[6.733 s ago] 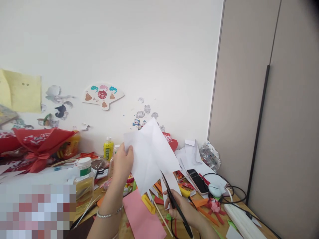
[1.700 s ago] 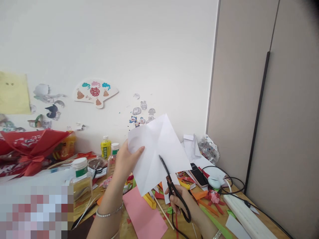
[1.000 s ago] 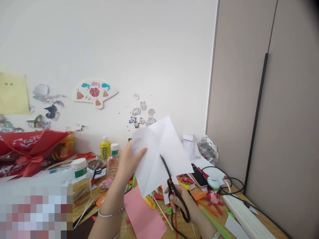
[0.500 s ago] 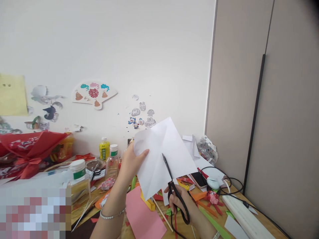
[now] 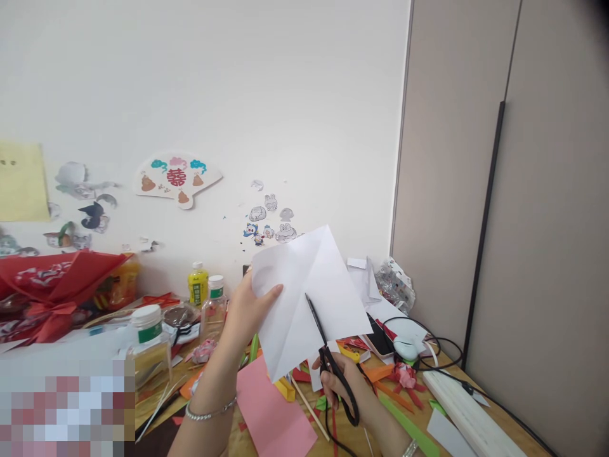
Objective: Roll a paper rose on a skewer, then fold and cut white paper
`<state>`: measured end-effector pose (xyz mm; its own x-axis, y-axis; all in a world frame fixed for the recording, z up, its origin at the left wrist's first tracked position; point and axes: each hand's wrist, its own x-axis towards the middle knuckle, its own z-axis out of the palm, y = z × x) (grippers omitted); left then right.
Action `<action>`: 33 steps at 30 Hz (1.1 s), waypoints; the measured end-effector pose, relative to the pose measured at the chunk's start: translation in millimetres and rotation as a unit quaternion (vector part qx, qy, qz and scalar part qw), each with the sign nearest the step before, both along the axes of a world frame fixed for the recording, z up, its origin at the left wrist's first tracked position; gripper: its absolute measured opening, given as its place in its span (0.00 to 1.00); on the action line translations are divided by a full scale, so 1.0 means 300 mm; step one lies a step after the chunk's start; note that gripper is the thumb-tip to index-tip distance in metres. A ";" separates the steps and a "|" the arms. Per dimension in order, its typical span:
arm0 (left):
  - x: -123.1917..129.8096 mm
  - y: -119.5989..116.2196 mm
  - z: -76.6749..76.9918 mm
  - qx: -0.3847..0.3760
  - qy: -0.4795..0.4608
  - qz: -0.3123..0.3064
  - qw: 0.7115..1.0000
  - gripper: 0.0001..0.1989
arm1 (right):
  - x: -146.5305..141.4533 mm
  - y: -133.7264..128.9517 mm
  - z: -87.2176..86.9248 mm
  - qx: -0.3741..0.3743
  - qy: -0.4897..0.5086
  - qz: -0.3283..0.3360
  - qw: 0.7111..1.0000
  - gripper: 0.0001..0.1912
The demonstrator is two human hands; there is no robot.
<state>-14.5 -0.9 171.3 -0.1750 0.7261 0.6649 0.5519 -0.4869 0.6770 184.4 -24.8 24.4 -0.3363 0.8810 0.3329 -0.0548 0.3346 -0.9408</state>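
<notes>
A creased sheet of white paper (image 5: 328, 285) is held up above the table. My left hand (image 5: 254, 301) grips its left side, the thumb lying on the front face and the other fingers hidden behind. My right hand (image 5: 337, 381) is closed round black-handled scissors (image 5: 324, 336) at the sheet's lower edge. The blades point up and left over the paper, their tip near its middle crease. Whether the blades have paper between them I cannot tell. Below lies a pink sheet of paper (image 5: 276, 409).
Coloured paper scraps litter the wooden table. At left stand a lidded plastic jar (image 5: 148, 333), a clear bottle (image 5: 215, 304) and a yellow bottle (image 5: 198, 284). At right are a white mouse (image 5: 405, 348), a phone (image 5: 380, 339), a black cable and a long white power strip (image 5: 469, 412).
The paper's right corner has shifted slightly left. Hands, scissors and background have all drifted slightly left in view; both grips stay the same.
</notes>
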 end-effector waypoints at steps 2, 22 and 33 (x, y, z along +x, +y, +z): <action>0.002 0.000 0.000 -0.007 -0.001 0.001 1.000 0.23 | -0.002 -0.013 0.010 -0.005 0.007 -0.005 1.000 0.27; 0.030 0.008 -0.012 -0.012 0.004 -0.038 0.999 0.21 | -0.008 -0.018 0.025 -0.006 0.022 -0.028 0.999 0.22; 0.057 -0.004 -0.009 -0.035 0.024 -0.020 0.999 0.21 | -0.017 -0.054 0.066 0.015 0.027 -0.054 0.998 0.24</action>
<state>2.5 -2.1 168.6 -0.1135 0.7769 0.6193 0.5661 -0.4617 0.6829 179.2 -40.9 44.1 -0.2208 0.9008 0.3739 -0.0672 0.3684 -0.9272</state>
